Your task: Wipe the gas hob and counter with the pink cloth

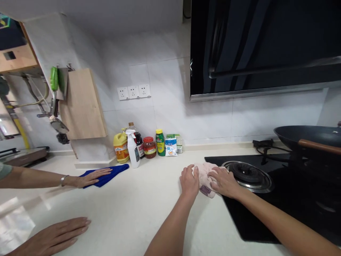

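A pale pink cloth (204,171) with a purple patch lies bunched on the white countertop, at the left edge of the black gas hob. My left hand (189,180) grips its left side with curled fingers, the thumb against the fabric. From the right, my right hand (224,182) clasps the cloth's other side, with the forearm reaching over the hob. Just beyond my right hand is a round burner (246,174) with a shiny metal ring. Part of the cloth is hidden under my fingers.
At left, a co-worker's hand (92,177) presses a blue cloth (113,175); their other hand (57,236) rests flat nearby. A white spray bottle (133,151), a red-lidded jar (149,147) and other containers line the wall. A wok (311,137) sits on the hob (255,217).
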Demonstrator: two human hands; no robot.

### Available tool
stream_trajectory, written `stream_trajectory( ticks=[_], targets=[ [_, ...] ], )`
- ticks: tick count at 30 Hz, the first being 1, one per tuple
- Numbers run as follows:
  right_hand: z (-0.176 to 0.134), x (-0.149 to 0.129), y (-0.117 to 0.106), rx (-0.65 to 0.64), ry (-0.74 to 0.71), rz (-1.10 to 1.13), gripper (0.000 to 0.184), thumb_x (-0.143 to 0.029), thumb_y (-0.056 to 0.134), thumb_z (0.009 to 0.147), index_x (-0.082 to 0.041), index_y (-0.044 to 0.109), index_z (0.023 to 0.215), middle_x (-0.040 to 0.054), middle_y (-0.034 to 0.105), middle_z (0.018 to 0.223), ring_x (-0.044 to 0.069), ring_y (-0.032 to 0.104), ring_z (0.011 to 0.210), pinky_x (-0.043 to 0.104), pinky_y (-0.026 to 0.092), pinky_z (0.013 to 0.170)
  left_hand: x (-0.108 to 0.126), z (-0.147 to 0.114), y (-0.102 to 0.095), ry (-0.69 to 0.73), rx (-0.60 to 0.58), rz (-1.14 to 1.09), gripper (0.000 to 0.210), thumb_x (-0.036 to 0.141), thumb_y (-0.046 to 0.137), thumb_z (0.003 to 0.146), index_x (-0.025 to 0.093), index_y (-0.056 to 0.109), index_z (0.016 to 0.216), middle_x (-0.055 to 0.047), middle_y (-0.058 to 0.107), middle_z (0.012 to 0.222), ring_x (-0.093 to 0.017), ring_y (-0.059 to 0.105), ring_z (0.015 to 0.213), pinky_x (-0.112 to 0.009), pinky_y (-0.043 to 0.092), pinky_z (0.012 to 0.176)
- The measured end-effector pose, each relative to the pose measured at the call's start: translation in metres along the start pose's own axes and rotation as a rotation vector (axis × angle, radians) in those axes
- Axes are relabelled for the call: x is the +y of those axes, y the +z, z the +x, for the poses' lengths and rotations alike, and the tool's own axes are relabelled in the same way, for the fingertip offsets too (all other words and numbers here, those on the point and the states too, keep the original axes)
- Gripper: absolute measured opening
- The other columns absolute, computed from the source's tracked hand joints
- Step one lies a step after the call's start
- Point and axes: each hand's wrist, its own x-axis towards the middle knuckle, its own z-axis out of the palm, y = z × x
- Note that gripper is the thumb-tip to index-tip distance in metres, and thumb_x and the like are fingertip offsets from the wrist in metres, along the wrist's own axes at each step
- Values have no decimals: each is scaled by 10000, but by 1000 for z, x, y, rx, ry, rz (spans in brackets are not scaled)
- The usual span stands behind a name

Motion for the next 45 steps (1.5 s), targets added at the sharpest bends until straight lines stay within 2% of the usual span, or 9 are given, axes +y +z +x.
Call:
stream_trajectory(
  ticks=[4,8,14,19,24,31,35,39,45],
  targets=[
    [8,9,18,-90,25,45,510,-486,479,854,-364,526,1346,81,414,1461,371,429,1218,584,340,930,1,-8,7,11,-68,65,393,435,333,998,259,598,1229,-67,637,1244,-244,546,1187,-374,389,986],
    [38,16,21,-196,59,41,672,-578,479,831,-377,406,1468,91,303,1562,424,376,1306,660,255,997,-2,-13,13,17,-116,118,389,437,338,998,270,600,1231,-57,634,1251,-235,546,1182,-351,389,979],
    [80,30,28,-200,95,45,589,-566,500,823,-362,521,1375,96,334,1536,427,411,1299,643,274,998,-8,-10,18,20,-138,184,383,447,339,1002,287,605,1226,-45,633,1234,-230,546,1171,-330,389,971],
    [89,33,32,-168,123,70,558,-551,476,851,-346,523,1368,103,311,1543,422,411,1298,633,306,985,-7,-12,19,56,-177,249,389,463,352,1001,285,591,1251,-58,611,1243,-254,528,1182,-366,379,986],
    [58,28,28,-136,112,99,493,-511,496,857,-340,561,1315,77,314,1545,385,404,1312,603,304,1022,-6,-13,19,65,-180,237,398,465,335,1004,286,590,1252,-60,614,1237,-251,535,1171,-373,382,979],
    [-70,13,9,-20,-49,218,438,-495,525,879,-333,585,1282,69,363,1531,316,353,1376,521,274,1113,-2,-14,18,64,-190,191,422,453,327,1004,253,592,1265,-81,624,1264,-262,528,1201,-405,368,1004],
    [-122,9,-14,-82,-54,257,458,-583,495,895,-351,594,1278,55,379,1536,299,328,1411,496,277,1131,5,-23,21,111,-239,156,416,470,324,1002,271,627,1207,-67,648,1229,-258,547,1176,-394,389,981],
    [-119,12,-19,-32,-30,184,405,-564,513,882,-312,648,1169,85,485,1447,310,441,1325,490,337,1088,11,-32,24,188,-277,138,425,480,316,998,281,663,1139,-57,668,1187,-260,568,1137,-395,409,956],
    [-58,22,10,108,15,87,427,-531,466,912,-261,644,1191,119,521,1387,311,528,1214,483,381,1020,5,-29,30,199,-278,159,430,484,330,986,270,667,1144,-73,664,1193,-271,556,1157,-414,396,983]
  ],
)
